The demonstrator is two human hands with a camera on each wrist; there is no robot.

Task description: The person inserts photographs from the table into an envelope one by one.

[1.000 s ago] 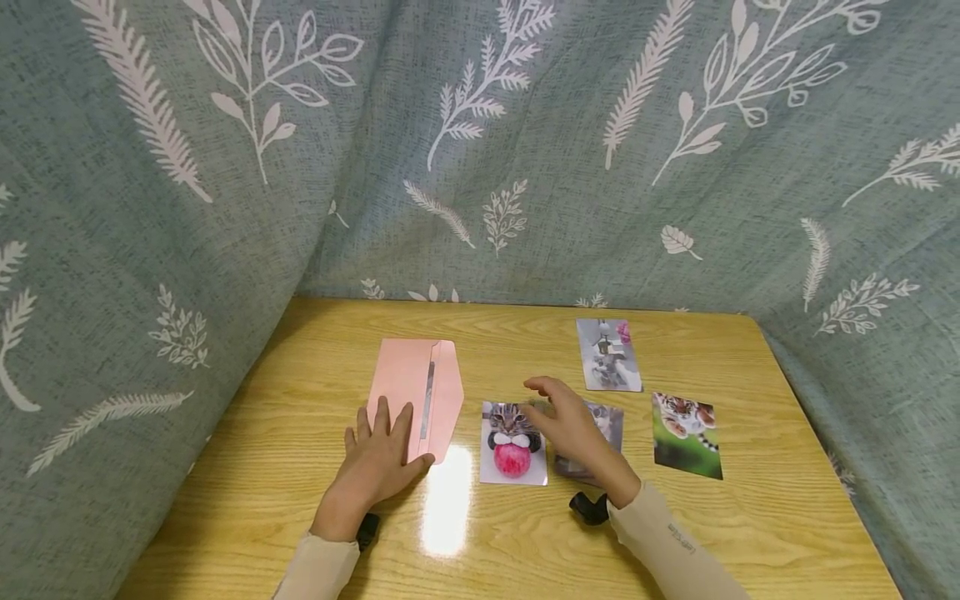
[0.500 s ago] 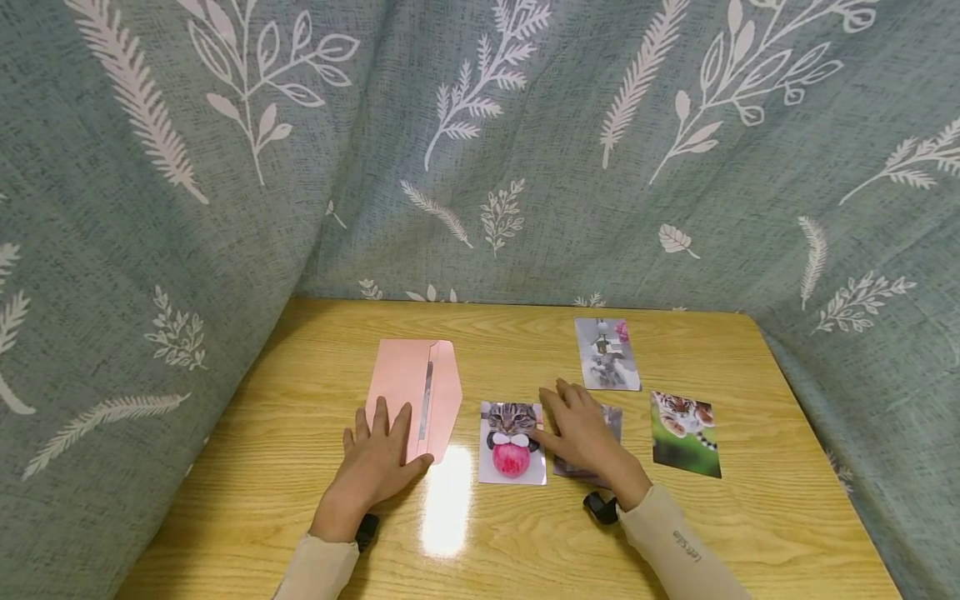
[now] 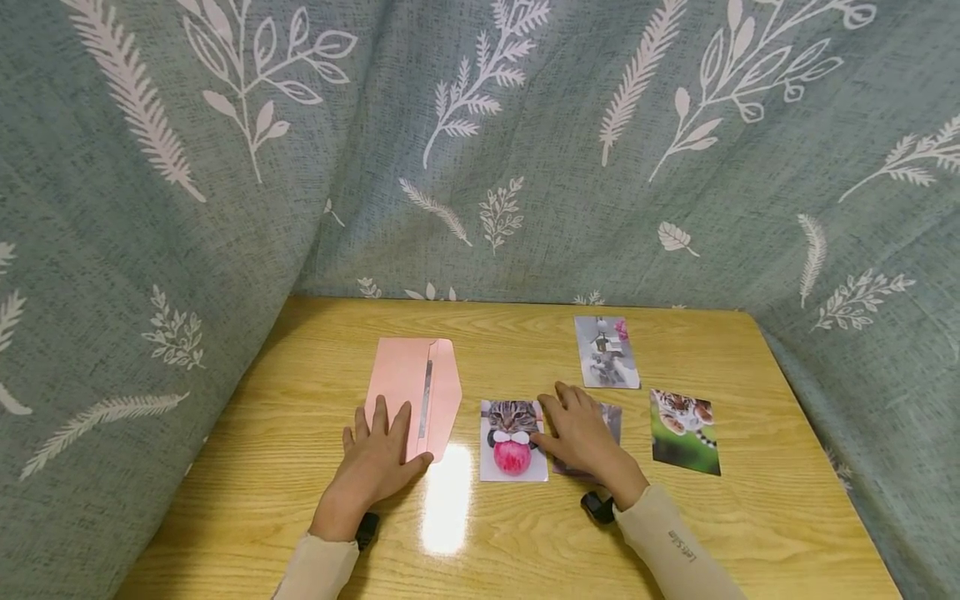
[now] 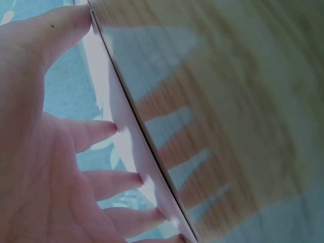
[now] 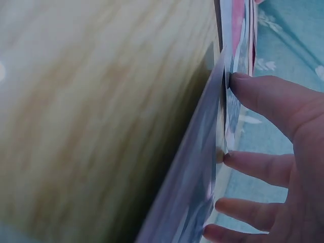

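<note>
A pink envelope [image 3: 397, 367] lies on the left with its pointed flap facing right. A grey strip [image 3: 426, 398] shows along its opening. My left hand [image 3: 375, 468] rests on the envelope's near part, fingers spread and straight. Right of it lies a photo card of a cat with a pink ball [image 3: 512, 458]. My right hand [image 3: 585, 433] is over a greyish photo card [image 3: 612, 419] and hides most of it. Its thumb touches the cat card's right edge. In the right wrist view the fingers [image 5: 260, 169] are spread, and the greyish card [image 5: 190, 187] tilts off the table.
A grey photo card with a pink flower [image 3: 607, 354] lies at the back right. A tiger cub photo card [image 3: 686, 433] lies further right. The wooden table [image 3: 480, 542] has a bright glare patch. A patterned green-blue cloth [image 3: 480, 167] surrounds its back and sides.
My right hand has come down toward the cards and slightly right, bringing its thumb to the cat card's edge. My left hand has stayed on the envelope.
</note>
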